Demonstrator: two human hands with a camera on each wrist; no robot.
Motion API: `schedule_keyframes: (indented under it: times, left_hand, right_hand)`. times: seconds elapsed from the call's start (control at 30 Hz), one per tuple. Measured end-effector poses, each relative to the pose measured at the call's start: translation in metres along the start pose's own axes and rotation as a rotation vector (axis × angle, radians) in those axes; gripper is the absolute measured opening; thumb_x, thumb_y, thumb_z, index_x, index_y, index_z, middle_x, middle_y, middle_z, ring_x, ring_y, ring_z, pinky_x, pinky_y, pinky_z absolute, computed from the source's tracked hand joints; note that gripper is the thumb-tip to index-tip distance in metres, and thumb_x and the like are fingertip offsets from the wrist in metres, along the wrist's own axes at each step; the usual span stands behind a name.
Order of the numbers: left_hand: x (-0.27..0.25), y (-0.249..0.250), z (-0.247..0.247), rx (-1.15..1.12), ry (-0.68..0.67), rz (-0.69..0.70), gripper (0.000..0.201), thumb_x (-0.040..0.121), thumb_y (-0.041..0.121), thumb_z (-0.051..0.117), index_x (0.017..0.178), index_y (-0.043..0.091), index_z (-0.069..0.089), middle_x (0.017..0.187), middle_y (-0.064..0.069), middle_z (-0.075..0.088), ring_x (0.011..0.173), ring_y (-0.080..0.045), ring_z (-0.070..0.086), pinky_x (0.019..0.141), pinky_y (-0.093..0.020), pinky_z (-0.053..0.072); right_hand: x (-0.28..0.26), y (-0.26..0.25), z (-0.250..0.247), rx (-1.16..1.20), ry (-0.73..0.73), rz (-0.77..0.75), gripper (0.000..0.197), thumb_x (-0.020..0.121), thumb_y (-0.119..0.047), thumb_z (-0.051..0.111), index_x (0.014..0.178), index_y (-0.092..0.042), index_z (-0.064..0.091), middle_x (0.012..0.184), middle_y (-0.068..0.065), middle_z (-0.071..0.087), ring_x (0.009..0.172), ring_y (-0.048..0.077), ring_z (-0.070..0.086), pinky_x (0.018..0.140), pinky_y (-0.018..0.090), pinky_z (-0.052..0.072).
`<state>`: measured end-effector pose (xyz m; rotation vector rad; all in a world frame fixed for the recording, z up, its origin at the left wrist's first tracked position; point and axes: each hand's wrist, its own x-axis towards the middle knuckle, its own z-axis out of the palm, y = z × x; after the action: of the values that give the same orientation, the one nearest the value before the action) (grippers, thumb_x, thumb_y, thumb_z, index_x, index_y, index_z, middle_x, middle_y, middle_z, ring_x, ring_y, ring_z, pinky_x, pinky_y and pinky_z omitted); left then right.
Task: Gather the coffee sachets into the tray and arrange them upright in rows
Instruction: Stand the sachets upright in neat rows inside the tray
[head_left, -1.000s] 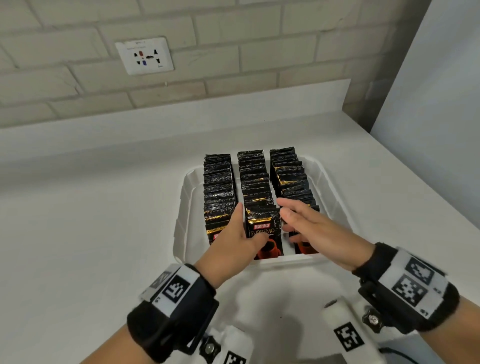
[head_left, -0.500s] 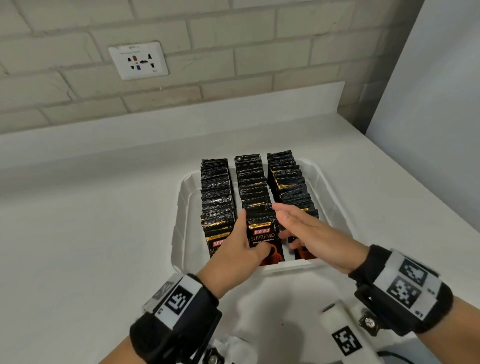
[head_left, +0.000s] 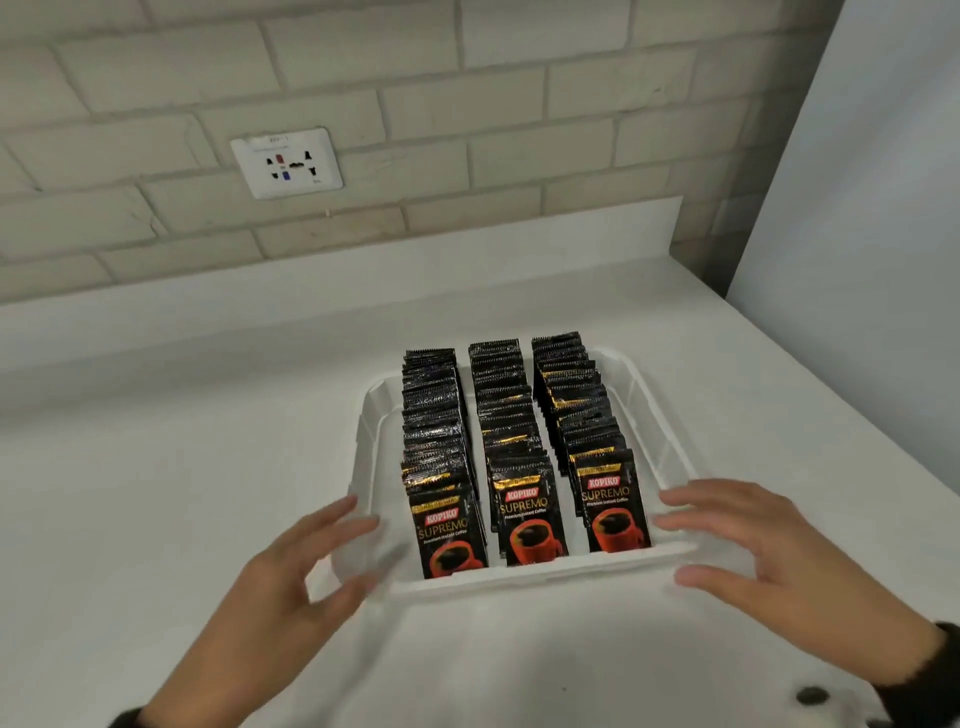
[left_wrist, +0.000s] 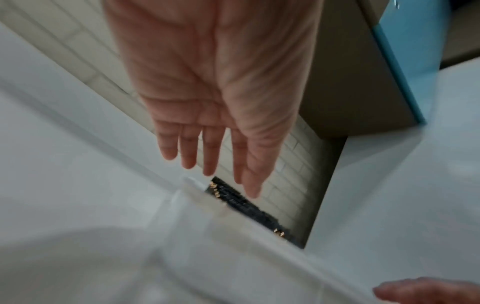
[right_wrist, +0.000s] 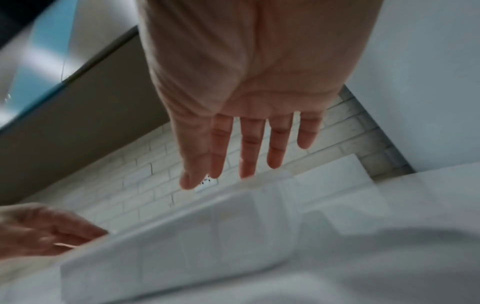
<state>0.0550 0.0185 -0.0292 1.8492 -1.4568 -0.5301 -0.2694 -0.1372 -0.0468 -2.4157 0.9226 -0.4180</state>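
Stood upright in three rows inside the white plastic tray (head_left: 660, 410) between both sets of released, empty fingers (head_left: 353, 525): black foil coffee sachets (head_left: 524, 499), judged light, slick, floppy, best pinched by top edges.

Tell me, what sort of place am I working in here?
Probably a kitchen or pantry counter: a white countertop against a brick wall with a wall socket, and a tray of coffee sachets.
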Motion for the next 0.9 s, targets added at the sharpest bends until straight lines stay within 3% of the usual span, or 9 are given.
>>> schedule_keyframes:
  times: [0.07, 0.13, 0.23, 0.33, 0.47, 0.63, 0.7, 0.8, 0.9]
  left_hand:
    - [-0.012, -0.021, 0.001, 0.117, -0.017, 0.029, 0.036, 0.063, 0.085, 0.046, 0.093, 0.069, 0.055, 0.116, 0.050, 0.044, 0.095, 0.021, 0.053, 0.074, 0.008, 0.034]
    - [-0.020, -0.035, 0.010, 0.116, 0.012, 0.058, 0.031, 0.076, 0.078, 0.038, 0.100, 0.066, 0.054, 0.119, 0.045, 0.046, 0.101, 0.025, 0.049, 0.083, 0.007, 0.031]
    - [-0.022, -0.039, 0.020, 0.086, 0.133, 0.138, 0.035, 0.083, 0.071, 0.035, 0.099, 0.053, 0.060, 0.116, 0.034, 0.053, 0.097, 0.022, 0.052, 0.083, 0.006, 0.034]
    - [-0.020, -0.040, 0.029, 0.057, 0.251, 0.173, 0.043, 0.083, 0.072, 0.035, 0.095, 0.042, 0.062, 0.107, 0.036, 0.056, 0.087, 0.021, 0.054, 0.078, 0.007, 0.034]
    - [-0.020, -0.040, 0.033, 0.080, 0.282, 0.188, 0.039, 0.083, 0.073, 0.033, 0.095, 0.047, 0.058, 0.104, 0.043, 0.053, 0.086, 0.024, 0.052, 0.076, 0.008, 0.033]
    - [-0.018, -0.042, 0.037, 0.074, 0.309, 0.207, 0.038, 0.081, 0.074, 0.033, 0.094, 0.049, 0.059, 0.103, 0.041, 0.054, 0.085, 0.024, 0.052, 0.076, 0.008, 0.033]
    - [-0.016, -0.043, 0.038, 0.076, 0.309, 0.203, 0.033, 0.079, 0.076, 0.034, 0.090, 0.058, 0.060, 0.102, 0.039, 0.055, 0.085, 0.023, 0.052, 0.076, 0.008, 0.033]
    - [-0.013, -0.045, 0.039, 0.070, 0.314, 0.197, 0.023, 0.077, 0.078, 0.034, 0.084, 0.072, 0.055, 0.101, 0.038, 0.056, 0.084, 0.021, 0.053, 0.076, 0.008, 0.033]
    - [-0.009, -0.045, 0.040, 0.078, 0.311, 0.195, 0.019, 0.074, 0.078, 0.038, 0.082, 0.073, 0.054, 0.100, 0.040, 0.055, 0.085, 0.023, 0.052, 0.076, 0.008, 0.032]
  right_hand:
    - [-0.007, 0.016, 0.011, -0.037, 0.011, -0.015, 0.030, 0.085, -0.069, 0.033, 0.115, -0.066, 0.039, 0.131, -0.040, 0.036, 0.124, -0.020, 0.026, 0.101, 0.007, 0.018]
    - [-0.009, 0.022, 0.016, -0.020, 0.049, -0.010, 0.027, 0.090, -0.063, 0.030, 0.114, -0.065, 0.042, 0.130, -0.039, 0.039, 0.125, -0.018, 0.028, 0.103, 0.005, 0.020]
    - [-0.008, 0.023, 0.017, 0.040, 0.145, -0.008, 0.026, 0.090, -0.063, 0.029, 0.105, -0.066, 0.050, 0.124, -0.032, 0.047, 0.119, -0.015, 0.037, 0.096, 0.001, 0.028]
    - [-0.004, 0.027, 0.019, 0.025, 0.195, -0.001, 0.025, 0.088, -0.067, 0.027, 0.099, -0.071, 0.049, 0.121, -0.037, 0.047, 0.114, -0.021, 0.038, 0.094, 0.000, 0.028]
    - [0.000, 0.031, 0.017, 0.023, 0.206, 0.003, 0.026, 0.085, -0.072, 0.024, 0.093, -0.073, 0.049, 0.115, -0.048, 0.044, 0.112, -0.024, 0.038, 0.094, -0.001, 0.028]
    - [0.007, 0.032, 0.011, -0.016, 0.193, 0.008, 0.026, 0.081, -0.076, 0.022, 0.085, -0.076, 0.048, 0.104, -0.058, 0.041, 0.111, -0.013, 0.043, 0.095, -0.002, 0.025]
    - [0.011, 0.031, 0.008, 0.005, 0.143, 0.041, 0.022, 0.088, -0.059, 0.040, 0.079, -0.078, 0.048, 0.094, -0.058, 0.044, 0.113, -0.012, 0.040, 0.095, -0.004, 0.023]
    - [0.014, 0.037, 0.006, -0.003, 0.114, 0.047, 0.071, 0.083, -0.012, 0.065, 0.073, -0.079, 0.046, 0.091, -0.063, 0.039, 0.114, -0.014, 0.037, 0.095, -0.004, 0.023]
    - [0.018, 0.039, 0.003, 0.000, 0.091, 0.064, 0.074, 0.084, -0.010, 0.064, 0.071, -0.080, 0.044, 0.091, -0.065, 0.035, 0.114, -0.016, 0.034, 0.094, -0.004, 0.022]
